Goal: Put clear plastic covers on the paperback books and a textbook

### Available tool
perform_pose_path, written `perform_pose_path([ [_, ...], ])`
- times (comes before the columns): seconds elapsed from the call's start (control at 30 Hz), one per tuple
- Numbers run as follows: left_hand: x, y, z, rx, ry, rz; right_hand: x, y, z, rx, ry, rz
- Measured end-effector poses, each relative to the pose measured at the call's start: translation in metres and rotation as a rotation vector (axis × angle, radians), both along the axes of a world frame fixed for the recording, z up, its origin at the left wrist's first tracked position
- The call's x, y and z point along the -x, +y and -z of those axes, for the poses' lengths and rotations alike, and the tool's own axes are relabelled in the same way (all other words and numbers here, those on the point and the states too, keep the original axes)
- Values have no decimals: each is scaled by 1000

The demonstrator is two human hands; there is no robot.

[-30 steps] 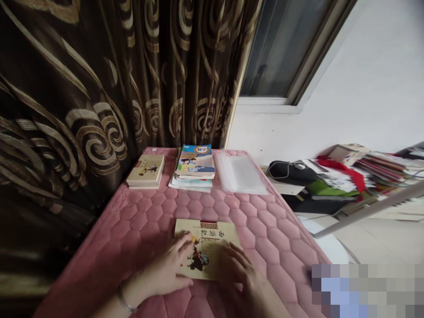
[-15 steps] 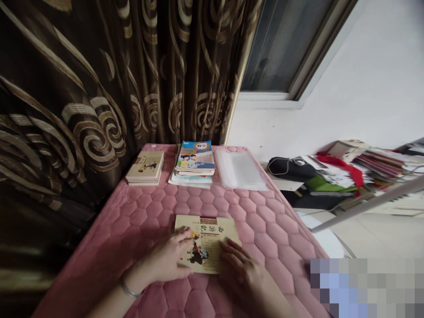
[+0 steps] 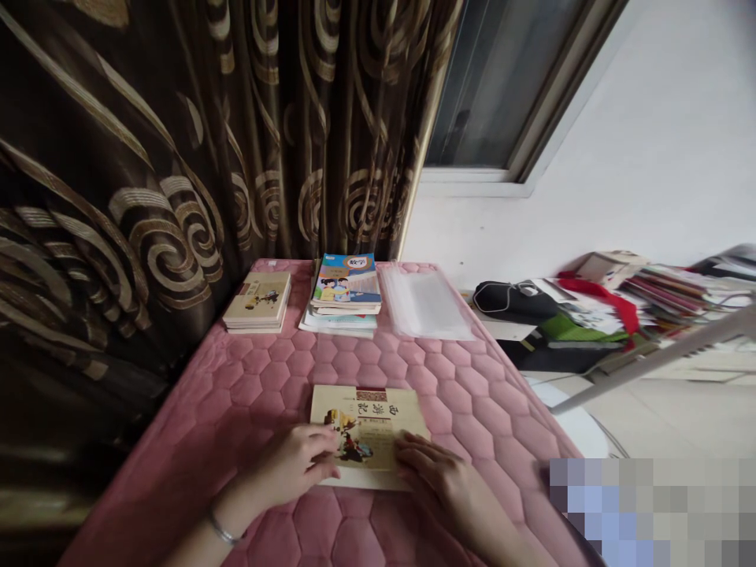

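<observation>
Keeps the book [image 3: 369, 425] flat on the pink quilted pad [image 3: 265, 378], near its front edge and well apart from the piles at the back. Has drawn the left hand [image 3: 295, 468] and the right hand [image 3: 446, 476] back along the cover since a second ago, down to its near edge. Bares most of the picture and the whole title that way, with the book itself barely shifted. Rests left fingertips on the near left of the cover, right fingertips at the near right corner; grip released on both sides, palms down, nothing clasped. Reads 西游记 down the title panel, below a dark red band. Reads, less surely, 数学 on the blue cover topping the middle stack [image 3: 346, 287]. Leaves the print on the tan book [image 3: 258, 299] beside the curtain [image 3: 177, 157] too small to make out.
</observation>
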State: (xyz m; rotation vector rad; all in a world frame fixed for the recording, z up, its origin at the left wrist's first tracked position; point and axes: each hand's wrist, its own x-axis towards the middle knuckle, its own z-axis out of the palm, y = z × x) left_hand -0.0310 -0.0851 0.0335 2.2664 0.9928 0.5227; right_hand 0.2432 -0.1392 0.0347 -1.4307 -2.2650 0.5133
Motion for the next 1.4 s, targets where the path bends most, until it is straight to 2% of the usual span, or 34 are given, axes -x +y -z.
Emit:
perform_pose_path([
  [0.17,13,4,5,114,-140,-105,1,6,-1,-57,11,75],
  [0.3,15,14,5,195,-246,-206,-2,22,-12,-171,-124,117],
  [0.43,4,35,3,274,-361,-389,1,47,-28,-424,-203,207],
  [0.53,-12,55,4,228,-490,-549,22,63,-37,-595,-185,261],
  [0.6,-23,69,7,223,-591,-612,42,72,-39,-619,-199,213],
  [0.7,-32,87,14,228,-642,-633,69,85,-28,-553,-243,98],
  [0.8,-35,98,24,208,-550,-591,79,95,-4,-459,-260,125],
  [0.87,-34,103,31,214,-482,-609,78,97,13,-410,-262,166],
  [0.93,-33,110,38,218,-454,-722,77,97,24,-382,-270,190],
  [1.03,-29,125,45,224,-451,-920,78,94,30,-364,-281,192],
  [1.17,-27,149,45,307,-475,-1017,84,91,32,-365,-273,183],
  [1.27,-31,158,38,400,-531,-1002,85,91,33,-364,-268,182],
  [1.4,-42,153,27,557,-657,-830,84,91,33,-366,-280,162],
])
